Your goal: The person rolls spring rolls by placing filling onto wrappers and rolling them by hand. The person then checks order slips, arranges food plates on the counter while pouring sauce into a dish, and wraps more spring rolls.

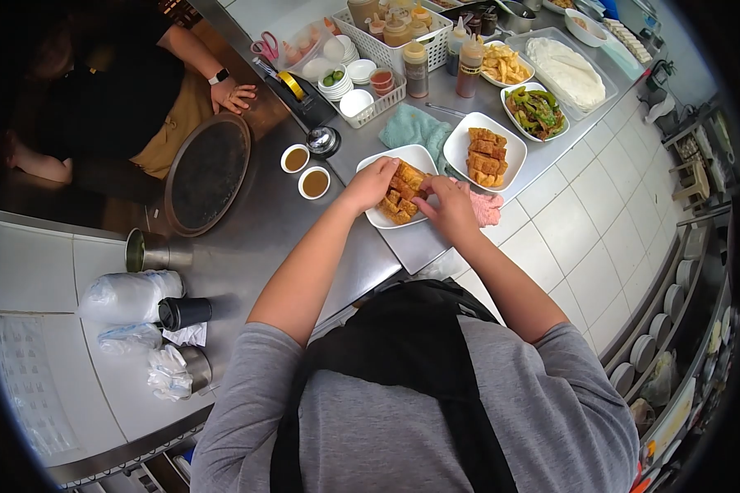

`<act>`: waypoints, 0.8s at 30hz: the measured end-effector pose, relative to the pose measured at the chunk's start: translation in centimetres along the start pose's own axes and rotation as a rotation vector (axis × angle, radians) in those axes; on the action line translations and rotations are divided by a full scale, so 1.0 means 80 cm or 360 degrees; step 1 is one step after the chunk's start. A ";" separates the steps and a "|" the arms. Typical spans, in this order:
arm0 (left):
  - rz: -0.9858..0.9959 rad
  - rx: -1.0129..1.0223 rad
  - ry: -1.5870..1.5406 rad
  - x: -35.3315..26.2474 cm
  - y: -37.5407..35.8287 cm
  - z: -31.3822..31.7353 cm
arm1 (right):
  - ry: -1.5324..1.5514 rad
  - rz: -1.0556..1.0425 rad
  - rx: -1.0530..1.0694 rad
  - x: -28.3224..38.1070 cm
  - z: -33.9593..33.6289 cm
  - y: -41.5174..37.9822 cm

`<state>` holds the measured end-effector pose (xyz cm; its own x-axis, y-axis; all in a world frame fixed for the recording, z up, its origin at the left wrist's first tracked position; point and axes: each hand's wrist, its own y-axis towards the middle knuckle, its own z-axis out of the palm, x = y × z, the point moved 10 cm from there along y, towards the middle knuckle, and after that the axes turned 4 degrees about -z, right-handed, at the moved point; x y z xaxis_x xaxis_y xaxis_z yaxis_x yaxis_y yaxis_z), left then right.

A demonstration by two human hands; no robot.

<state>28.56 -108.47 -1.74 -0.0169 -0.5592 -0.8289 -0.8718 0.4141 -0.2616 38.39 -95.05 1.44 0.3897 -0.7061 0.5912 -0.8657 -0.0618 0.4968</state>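
Note:
Golden-brown fried pieces (398, 207) lie on a white square plate (376, 217) at the steel counter's edge. My left hand (372, 185) is closed round the upper left side of the pieces. From the right, my right hand (450, 205) presses its fingers against the same pieces, thumb toward the plate. Just right of them, a second white plate (510, 169) bears a row of similar sliced pieces (487, 156). A teal cloth (413, 131) lies behind the plates, and a pink cloth (487, 209) is beside my right hand.
Two sauce cups (313, 183), a call bell (323, 141) and a round dark tray (208, 174) are on the left. Behind stand sauce bottles (469, 67), baskets, fries (506, 64) and a green pepper dish (536, 112). Across the counter, a person's hand (233, 96) rests near the tray.

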 end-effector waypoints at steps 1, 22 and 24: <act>-0.0011 0.0008 0.0014 -0.002 -0.002 0.000 | 0.0000 -0.0002 0.0001 -0.001 0.000 -0.001; 0.0004 0.0055 0.0160 -0.005 0.002 0.001 | 0.0019 -0.0034 -0.0070 0.009 -0.007 -0.006; -0.0022 0.0073 0.0176 -0.004 0.000 -0.001 | 0.0031 -0.0055 -0.0103 0.010 -0.007 -0.005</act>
<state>28.51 -108.30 -1.44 -0.0613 -0.6396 -0.7663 -0.8490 0.4371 -0.2969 39.20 -95.19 2.07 0.4256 -0.6905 0.5850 -0.8298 -0.0398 0.5567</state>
